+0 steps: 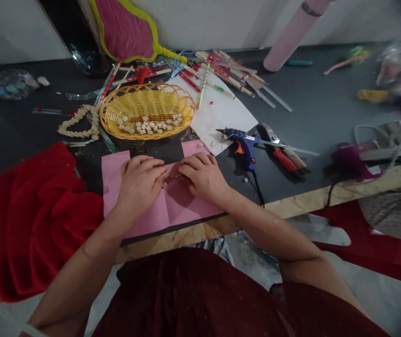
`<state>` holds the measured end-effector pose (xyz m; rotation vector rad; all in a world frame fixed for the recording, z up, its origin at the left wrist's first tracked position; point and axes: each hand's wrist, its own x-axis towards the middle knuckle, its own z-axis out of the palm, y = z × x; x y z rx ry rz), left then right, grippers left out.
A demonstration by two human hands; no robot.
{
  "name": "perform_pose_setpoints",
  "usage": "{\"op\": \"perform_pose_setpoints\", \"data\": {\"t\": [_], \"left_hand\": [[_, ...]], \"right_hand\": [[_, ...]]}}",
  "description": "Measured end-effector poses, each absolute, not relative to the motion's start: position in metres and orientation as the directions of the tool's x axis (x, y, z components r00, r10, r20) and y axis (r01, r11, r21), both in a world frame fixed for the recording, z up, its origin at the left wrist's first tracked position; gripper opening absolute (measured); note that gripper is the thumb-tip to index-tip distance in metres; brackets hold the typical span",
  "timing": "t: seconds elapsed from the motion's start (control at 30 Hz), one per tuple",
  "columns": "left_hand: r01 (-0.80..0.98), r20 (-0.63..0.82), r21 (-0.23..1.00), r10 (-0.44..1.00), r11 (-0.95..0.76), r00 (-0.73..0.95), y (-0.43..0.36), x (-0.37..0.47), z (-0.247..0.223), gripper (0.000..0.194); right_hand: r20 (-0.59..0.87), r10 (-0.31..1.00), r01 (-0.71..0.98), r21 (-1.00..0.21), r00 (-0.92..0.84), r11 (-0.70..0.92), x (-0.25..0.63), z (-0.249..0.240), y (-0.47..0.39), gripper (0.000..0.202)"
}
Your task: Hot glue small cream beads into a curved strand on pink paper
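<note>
Both hands rest low over a creased sheet of pink paper (151,219) at the table's front. My left hand (140,181) has its fingers bent and closed, with a small beige piece (165,185) showing by the fingertips. Facing it, my right hand (204,177) is curled with its fingertips on a short row of small beige pieces (175,175) between the hands. My fingers hide most of that row. Just behind the paper stands a yellow wicker basket (147,96) holding several small beige cubes (153,125).
A blue glue gun (246,147) and red-handled pliers (281,154) lie right of the paper. Red cloth (46,220) covers the left. A heart-shaped beige ring (79,122) lies beside the basket. Glue sticks (228,70), white paper (218,121) and a pink bottle (293,35) are behind.
</note>
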<state>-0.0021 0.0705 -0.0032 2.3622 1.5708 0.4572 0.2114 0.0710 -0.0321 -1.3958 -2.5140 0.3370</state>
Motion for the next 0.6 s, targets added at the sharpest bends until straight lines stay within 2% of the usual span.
{"op": "perform_pose_setpoints", "data": {"t": [0.27,0.6], "left_hand": [[0.833,-0.013,0.351,0.888,-0.427,0.460,0.070,-0.024,-0.011,0.019],[0.817,-0.016,0.376,0.879,-0.437,0.477,0.071,-0.022,-0.017,0.021]], "right_hand": [[0.122,0.852,0.793,-0.318,-0.509,0.519,0.212,-0.033,0.071,0.025],[0.129,0.848,0.787,-0.323,-0.513,0.525,0.213,-0.034,0.072,0.024]]}}
